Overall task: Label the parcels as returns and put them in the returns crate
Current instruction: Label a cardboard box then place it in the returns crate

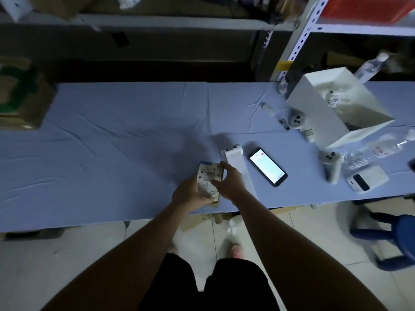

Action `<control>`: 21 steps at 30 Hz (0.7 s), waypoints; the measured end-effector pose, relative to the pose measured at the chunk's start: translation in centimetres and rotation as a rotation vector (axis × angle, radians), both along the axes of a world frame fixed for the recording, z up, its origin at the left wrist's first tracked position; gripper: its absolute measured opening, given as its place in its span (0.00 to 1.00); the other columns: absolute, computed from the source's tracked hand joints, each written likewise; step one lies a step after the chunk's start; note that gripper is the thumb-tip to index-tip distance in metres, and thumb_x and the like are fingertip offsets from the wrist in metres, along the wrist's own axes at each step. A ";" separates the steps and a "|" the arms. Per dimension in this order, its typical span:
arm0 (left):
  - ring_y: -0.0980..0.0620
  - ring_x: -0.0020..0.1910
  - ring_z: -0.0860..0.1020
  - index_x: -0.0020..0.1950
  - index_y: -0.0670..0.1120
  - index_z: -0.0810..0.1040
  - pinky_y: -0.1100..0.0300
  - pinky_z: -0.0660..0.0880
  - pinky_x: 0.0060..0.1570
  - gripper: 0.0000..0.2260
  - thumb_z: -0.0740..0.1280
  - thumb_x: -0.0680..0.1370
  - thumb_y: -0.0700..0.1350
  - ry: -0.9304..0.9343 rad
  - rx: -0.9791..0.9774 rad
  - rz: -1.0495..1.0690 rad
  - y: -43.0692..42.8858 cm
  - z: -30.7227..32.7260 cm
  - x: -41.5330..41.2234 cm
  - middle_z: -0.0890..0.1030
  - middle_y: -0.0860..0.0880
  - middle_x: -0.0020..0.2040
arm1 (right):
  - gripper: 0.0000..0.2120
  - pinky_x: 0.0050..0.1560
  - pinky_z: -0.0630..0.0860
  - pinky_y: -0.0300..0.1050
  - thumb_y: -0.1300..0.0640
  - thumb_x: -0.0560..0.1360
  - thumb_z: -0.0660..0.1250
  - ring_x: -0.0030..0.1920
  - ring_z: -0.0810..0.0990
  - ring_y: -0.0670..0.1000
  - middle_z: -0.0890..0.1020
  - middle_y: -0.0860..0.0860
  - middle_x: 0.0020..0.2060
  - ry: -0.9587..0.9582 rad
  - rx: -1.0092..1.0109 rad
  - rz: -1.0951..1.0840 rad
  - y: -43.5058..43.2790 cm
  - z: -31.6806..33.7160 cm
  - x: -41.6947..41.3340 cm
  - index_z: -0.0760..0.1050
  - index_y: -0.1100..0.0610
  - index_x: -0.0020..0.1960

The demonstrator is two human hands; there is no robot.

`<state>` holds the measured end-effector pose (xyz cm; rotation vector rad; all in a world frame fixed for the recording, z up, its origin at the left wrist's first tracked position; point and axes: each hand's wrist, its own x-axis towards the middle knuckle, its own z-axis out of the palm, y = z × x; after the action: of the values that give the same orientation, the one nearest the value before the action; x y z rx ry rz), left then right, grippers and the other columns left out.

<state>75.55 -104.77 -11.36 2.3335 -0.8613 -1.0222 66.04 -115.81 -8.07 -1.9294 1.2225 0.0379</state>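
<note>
While left hand (190, 195) and right hand (230, 181) both grip the tan, barcode-labelled parcel (209, 173), the open white box (314, 111) far right of it holds a crumpled white bag (343, 97).

A table (67, 198) under a creased pale-blue cloth (134, 122) carries a lit phone (267, 167), a white label strip (233, 154) just left of it. Toward its right end lie an open white box (314, 113), a clear bottle (370, 153) and a power bank (368, 178).

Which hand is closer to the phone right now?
Right. The right hand holds the right edge of the parcel, just left of the phone; the left hand grips the parcel's left side, farther from it.
</note>
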 end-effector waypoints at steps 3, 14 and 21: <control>0.49 0.56 0.80 0.59 0.50 0.76 0.59 0.74 0.51 0.23 0.77 0.69 0.56 -0.041 0.051 0.090 -1.2 -0.7 -1.3 0.82 0.53 0.53 | 0.33 0.66 0.68 0.42 0.57 0.75 0.73 0.69 0.72 0.55 0.75 0.54 0.69 -0.021 0.011 0.061 -1.5 -1.7 -0.7 0.64 0.56 0.76; 0.45 0.56 0.81 0.62 0.50 0.78 0.48 0.79 0.54 0.40 0.78 0.54 0.65 -0.070 0.192 0.330 -3.6 0.3 -3.7 0.83 0.48 0.57 | 0.22 0.55 0.79 0.50 0.55 0.74 0.71 0.57 0.80 0.54 0.81 0.51 0.57 -0.094 -0.271 0.245 -11.6 -1.7 -3.6 0.72 0.51 0.67; 0.47 0.57 0.79 0.64 0.54 0.73 0.49 0.79 0.55 0.46 0.82 0.49 0.63 -0.075 0.156 0.490 -4.8 0.0 -6.0 0.82 0.52 0.57 | 0.37 0.63 0.68 0.60 0.43 0.73 0.71 0.71 0.63 0.60 0.64 0.57 0.71 0.353 -0.290 0.252 -16.7 -3.9 -6.3 0.60 0.54 0.75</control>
<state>69.58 -109.52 -11.32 2.5425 -0.2103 -0.8152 59.72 -132.48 -11.95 -2.3975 1.2531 0.3635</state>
